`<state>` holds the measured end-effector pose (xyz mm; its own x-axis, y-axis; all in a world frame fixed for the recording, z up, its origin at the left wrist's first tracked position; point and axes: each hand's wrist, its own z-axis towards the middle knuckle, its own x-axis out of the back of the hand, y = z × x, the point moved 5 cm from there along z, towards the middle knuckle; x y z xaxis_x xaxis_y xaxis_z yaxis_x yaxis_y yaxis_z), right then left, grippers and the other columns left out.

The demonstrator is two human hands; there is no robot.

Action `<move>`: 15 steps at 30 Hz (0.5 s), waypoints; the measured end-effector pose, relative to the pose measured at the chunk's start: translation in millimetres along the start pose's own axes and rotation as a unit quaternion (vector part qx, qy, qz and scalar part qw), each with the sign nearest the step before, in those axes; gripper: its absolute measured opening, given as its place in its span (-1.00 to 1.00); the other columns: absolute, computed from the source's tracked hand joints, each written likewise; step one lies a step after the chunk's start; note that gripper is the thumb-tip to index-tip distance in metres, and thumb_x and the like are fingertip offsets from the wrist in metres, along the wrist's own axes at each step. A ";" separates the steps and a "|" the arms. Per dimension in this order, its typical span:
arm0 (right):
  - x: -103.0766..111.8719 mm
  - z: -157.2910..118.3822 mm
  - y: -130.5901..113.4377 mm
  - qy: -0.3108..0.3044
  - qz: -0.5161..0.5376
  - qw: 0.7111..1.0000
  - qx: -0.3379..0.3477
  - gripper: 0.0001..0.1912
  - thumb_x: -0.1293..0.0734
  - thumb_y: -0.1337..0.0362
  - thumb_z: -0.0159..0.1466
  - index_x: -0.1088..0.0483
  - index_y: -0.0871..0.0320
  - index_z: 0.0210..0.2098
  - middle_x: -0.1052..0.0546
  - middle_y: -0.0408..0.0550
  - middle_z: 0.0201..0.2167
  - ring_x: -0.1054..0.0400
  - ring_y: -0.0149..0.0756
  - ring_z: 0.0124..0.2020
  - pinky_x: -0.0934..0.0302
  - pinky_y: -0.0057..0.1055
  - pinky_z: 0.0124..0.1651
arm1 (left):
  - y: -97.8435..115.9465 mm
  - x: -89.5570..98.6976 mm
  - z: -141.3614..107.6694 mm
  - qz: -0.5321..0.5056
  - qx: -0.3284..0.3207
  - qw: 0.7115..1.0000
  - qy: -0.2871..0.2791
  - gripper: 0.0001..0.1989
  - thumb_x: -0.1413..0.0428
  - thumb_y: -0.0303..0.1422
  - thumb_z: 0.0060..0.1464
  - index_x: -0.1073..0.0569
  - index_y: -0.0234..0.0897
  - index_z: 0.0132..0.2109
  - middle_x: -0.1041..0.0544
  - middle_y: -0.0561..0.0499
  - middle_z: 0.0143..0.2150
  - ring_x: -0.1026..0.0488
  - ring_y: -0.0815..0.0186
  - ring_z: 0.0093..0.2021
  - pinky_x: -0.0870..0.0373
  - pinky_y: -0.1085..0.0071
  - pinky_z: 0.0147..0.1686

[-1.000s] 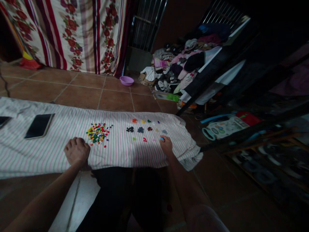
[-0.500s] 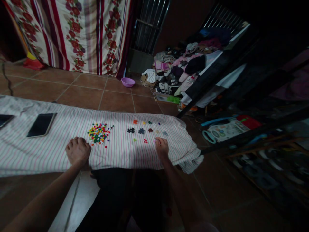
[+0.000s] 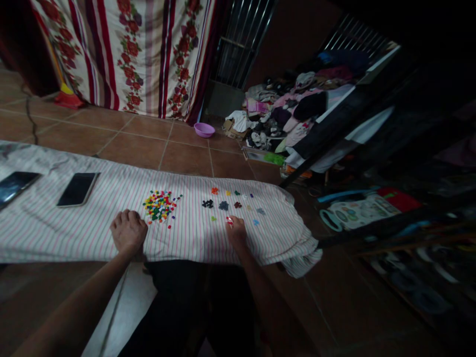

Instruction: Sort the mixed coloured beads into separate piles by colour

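My left hand (image 3: 128, 232) rests curled on the striped cloth, knuckles up; whatever its fingers might enclose is hidden. Just right of it lies a heap of small mixed-colour pieces (image 3: 159, 206), a few scattered at its edge. Farther right, my right hand (image 3: 236, 230) is pinched low over the cloth, its fingertips at a few red pieces (image 3: 229, 221). Anything in that pinch is too small to make out. Around it sit small single-colour groups: black pieces (image 3: 208, 204), grey pieces (image 3: 223, 205), brown pieces (image 3: 237, 205), orange pieces (image 3: 214, 190), light green pieces (image 3: 213, 218) and blue pieces (image 3: 256, 222).
The striped cloth (image 3: 92, 233) covers a long low surface. Two phones lie at its left: a nearer phone (image 3: 78, 189) and one at the edge (image 3: 17, 186). Beyond are a purple basin (image 3: 204, 130), a floral curtain (image 3: 152, 59) and heaped clothes (image 3: 275, 111).
My right hand has moved left from the pinkish pieces to the red ones, uncovering the blue pieces. My left hand stays beside the mixed heap. The whole view has shifted slightly.
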<state>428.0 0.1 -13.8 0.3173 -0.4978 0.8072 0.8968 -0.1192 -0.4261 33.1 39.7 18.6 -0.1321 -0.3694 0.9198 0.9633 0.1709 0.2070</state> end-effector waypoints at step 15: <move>-1.2 0.6 -8.9 0.028 -0.036 0.998 0.036 -0.82 -0.15 0.36 0.25 -0.38 0.17 -0.32 -0.40 0.01 -0.34 -0.25 -0.21 -0.24 -0.19 -0.33 -0.12 | -0.8 -1.0 0.5 -0.007 0.003 1.000 0.010 -0.73 0.12 -0.34 0.14 -0.41 -0.33 -0.16 -0.45 -0.21 -0.06 -0.30 0.04 0.07 -0.15 0.15 0.02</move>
<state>419.8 2.2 -10.8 0.2349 -0.5376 0.8098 0.9375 -0.0949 -0.3349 32.3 40.5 17.7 -0.1401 -0.3902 0.9100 0.9599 0.1719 0.2214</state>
